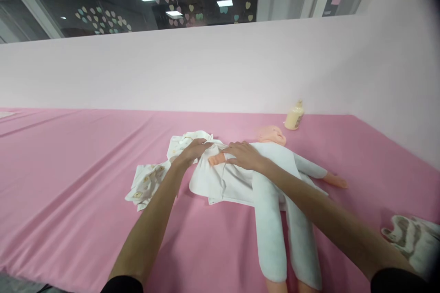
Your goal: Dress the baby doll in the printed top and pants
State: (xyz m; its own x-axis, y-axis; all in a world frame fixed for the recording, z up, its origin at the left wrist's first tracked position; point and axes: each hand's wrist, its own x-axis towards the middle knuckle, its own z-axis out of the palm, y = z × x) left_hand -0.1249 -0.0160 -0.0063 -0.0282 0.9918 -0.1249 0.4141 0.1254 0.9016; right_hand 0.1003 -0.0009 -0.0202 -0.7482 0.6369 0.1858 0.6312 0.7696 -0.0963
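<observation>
A baby doll (275, 197) with white fabric limbs lies on its back on a pink-covered surface, its head towards the wall. Under and beside its body spreads a white garment (237, 185), which looks like a small shirt. My left hand (195, 150) pinches the upper left part of this garment. Over the doll's arm lies my right hand (245, 155), its fingers closed around the forearm near the doll's small hand (216, 159). Patterned white baby clothes (146, 185) lie bunched left of my left hand. My right fingertips are partly hidden.
A pale yellow pump bottle (294, 116) stands near the wall behind the doll's head. At the right edge lies a crumpled patterned cloth (409, 238). The pink cover (79, 183) has long creases, and a white wall (154, 73) rises behind it.
</observation>
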